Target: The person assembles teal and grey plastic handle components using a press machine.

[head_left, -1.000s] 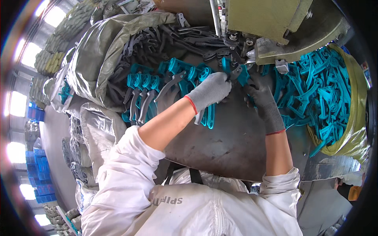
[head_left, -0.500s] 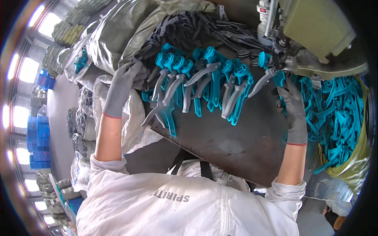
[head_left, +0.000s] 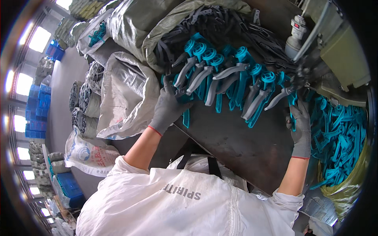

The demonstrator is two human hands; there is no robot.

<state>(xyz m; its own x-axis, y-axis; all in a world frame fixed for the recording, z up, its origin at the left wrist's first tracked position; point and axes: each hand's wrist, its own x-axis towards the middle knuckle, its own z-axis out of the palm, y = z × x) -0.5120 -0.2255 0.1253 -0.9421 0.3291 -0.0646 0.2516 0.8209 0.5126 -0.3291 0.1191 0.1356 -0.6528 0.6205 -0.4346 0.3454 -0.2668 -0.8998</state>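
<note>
My right hand [head_left: 300,120], in a grey glove, grips the long teal end of a teal-and-grey levered handle piece [head_left: 281,94]. Its upper end reaches up beside the machine head [head_left: 309,72]. My left hand [head_left: 167,106], also gloved, is curled at the left end of a row of like pieces [head_left: 208,63]. It covers most of the leftmost piece [head_left: 186,118], whose teal tip shows below the fingers. Each piece in the row has a teal body with a round ring on top and a grey lever hanging beside it.
Loose grey levers [head_left: 220,23] spill from a sack behind the row. A yellowish sack [head_left: 352,192] of teal bodies stands at the right. An open white sack [head_left: 126,94] hangs left of the dark metal table [head_left: 244,149]. Blue crates [head_left: 38,110] stand farther left.
My left hand has moved from the sack's edge to the leftmost piece in the row. My right hand remains by the machine on its piece. The whole view has shifted.
</note>
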